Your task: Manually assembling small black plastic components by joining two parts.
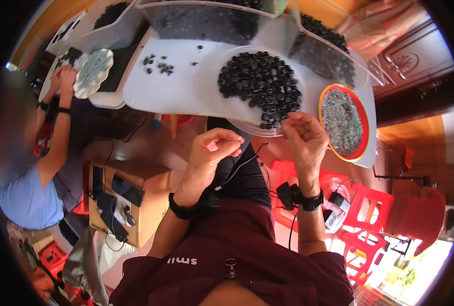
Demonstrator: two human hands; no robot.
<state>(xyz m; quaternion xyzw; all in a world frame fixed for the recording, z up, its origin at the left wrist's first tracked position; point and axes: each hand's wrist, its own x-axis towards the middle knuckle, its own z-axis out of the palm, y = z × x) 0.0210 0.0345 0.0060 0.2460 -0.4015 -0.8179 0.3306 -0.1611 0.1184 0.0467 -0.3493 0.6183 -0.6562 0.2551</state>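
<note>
Hovering at the black parts: right hand [307,136] at the pile's near edge, left hand [210,150] off to its left

Right hand: fingers curled, tips together, right beside the nearest black parts [260,76]. Can't tell if it's gripping one or just touching. The pile sits ahead and to the left of this hand, heaped on a clear round plate [231,55], on the white table [186,97].

Left hand: thumb and fingertips brought together in a pinch, just short of the table edge. Can't tell whether anything tiny is between the tips. The plate is ahead of it and to its right.

Just right of the right hand: red bowl [364,118] with a yellow rim, full of small grey metallic pieces [341,121]. Ahead and left of the left hand: loose black pieces [164,68] scattered on the table. Beyond both hands: clear bin [186,25] with more black parts.

Lower left of the left hand: open cardboard box [155,204]. Far left of it: co-worker's hands [66,80] beside a white scalloped dish [106,76].
</note>
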